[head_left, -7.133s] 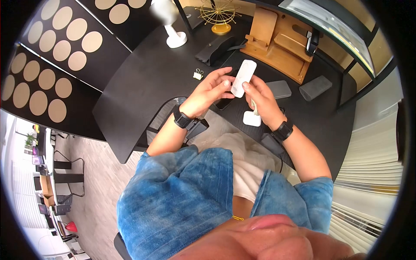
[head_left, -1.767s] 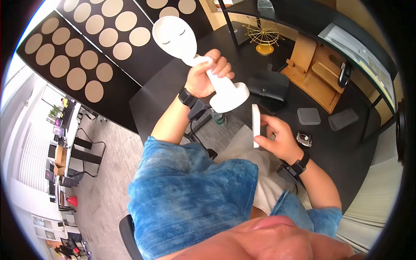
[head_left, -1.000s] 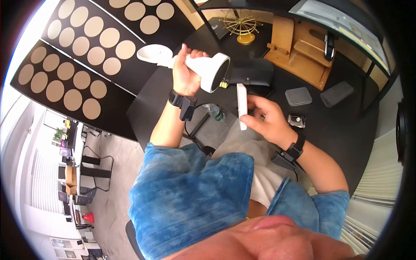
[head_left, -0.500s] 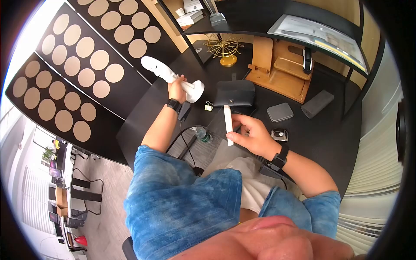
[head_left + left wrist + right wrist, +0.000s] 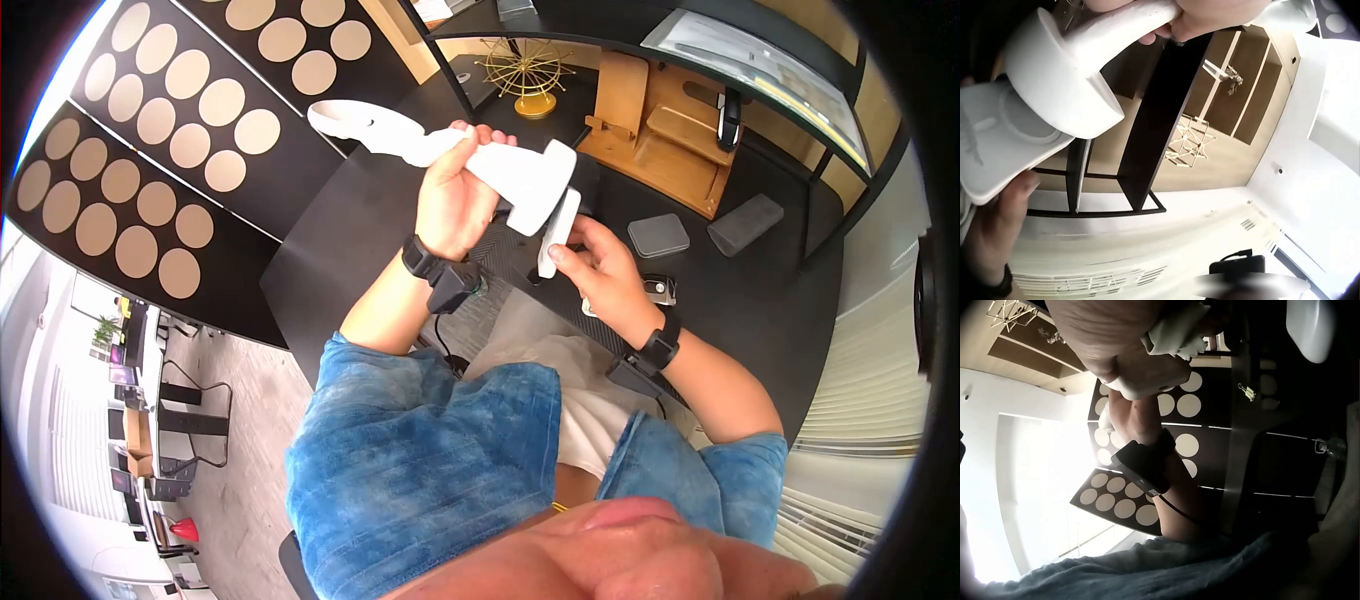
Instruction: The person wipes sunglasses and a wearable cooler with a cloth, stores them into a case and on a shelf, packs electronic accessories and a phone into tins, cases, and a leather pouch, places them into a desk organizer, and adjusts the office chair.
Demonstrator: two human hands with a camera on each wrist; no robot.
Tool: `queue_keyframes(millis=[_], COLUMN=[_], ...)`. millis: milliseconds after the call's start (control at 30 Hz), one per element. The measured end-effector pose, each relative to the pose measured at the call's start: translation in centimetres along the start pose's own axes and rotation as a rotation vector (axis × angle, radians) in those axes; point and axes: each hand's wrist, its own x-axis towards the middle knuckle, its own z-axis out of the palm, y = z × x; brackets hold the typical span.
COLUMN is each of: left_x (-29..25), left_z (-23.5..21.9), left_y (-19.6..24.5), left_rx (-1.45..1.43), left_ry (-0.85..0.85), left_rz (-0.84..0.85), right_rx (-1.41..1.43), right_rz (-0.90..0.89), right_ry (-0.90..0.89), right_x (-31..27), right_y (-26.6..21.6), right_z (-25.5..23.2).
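Observation:
My left hand point(image 5: 452, 205) grips a white face-shaped display stand point(image 5: 520, 180) round its neck. The stand is tilted nearly level, its mask-like head to the left and its round base to the right. My right hand point(image 5: 612, 275) pinches a thin white rectangular slab point(image 5: 562, 235) with rounded corners, held on edge. In the left wrist view the slab point(image 5: 985, 150) bears a faint ring mark, and the stand's base point(image 5: 1060, 87) overlaps it. A pale greenish cloth point(image 5: 1179, 334) shows at my right hand in the right wrist view.
A small silver-and-black item point(image 5: 660, 289) lies beyond my right hand. Further off are a grey flat case point(image 5: 659, 236), a dark grey oblong case point(image 5: 746, 225), a wooden holder point(image 5: 655, 150) and a gold wheel ornament point(image 5: 535, 104). A shelf point(image 5: 590, 35) overhangs the back.
Earlier both hands were at the slab and the stand stood on the desk. My left hand has since picked up and turned the stand, and now its base is brought right to the slab.

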Motion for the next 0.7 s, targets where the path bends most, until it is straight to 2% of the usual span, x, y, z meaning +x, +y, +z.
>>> queue_keyframes(millis=[167, 433, 533, 600, 633, 700], left_x=[-0.6, -0.5, -0.2, 0.0, 0.1, 0.5], left_z=[1.2, 0.3, 0.0, -0.2, -0.5, -1.5], left_y=[-1.4, -0.7, -0.3, 0.1, 0.2, 0.2], left_rx=[0.041, 0.035, 0.127, 0.293, 0.293, 0.482], left_ry=[-0.024, 0.058, 0.129, 0.195, 0.191, 0.185], left_rz=[0.028, 0.031, 0.084, 0.127, 0.126, 0.170], right_rx=[0.037, 0.108, 0.003, -0.078, -0.117, -0.163], right_rz=[-0.057, -0.013, -0.061, -0.098, -0.130, -0.172], right_ry=[-0.009, -0.026, -0.007, 0.015, 0.035, 0.062], right_x=[-0.3, -0.2, -0.2, -0.2, -0.2, -0.1], right_y=[-0.1, -0.1, -0.2, -0.3, -0.2, -0.3], right_z=[0.4, 0.4, 0.1, 0.1, 0.0, -0.2])
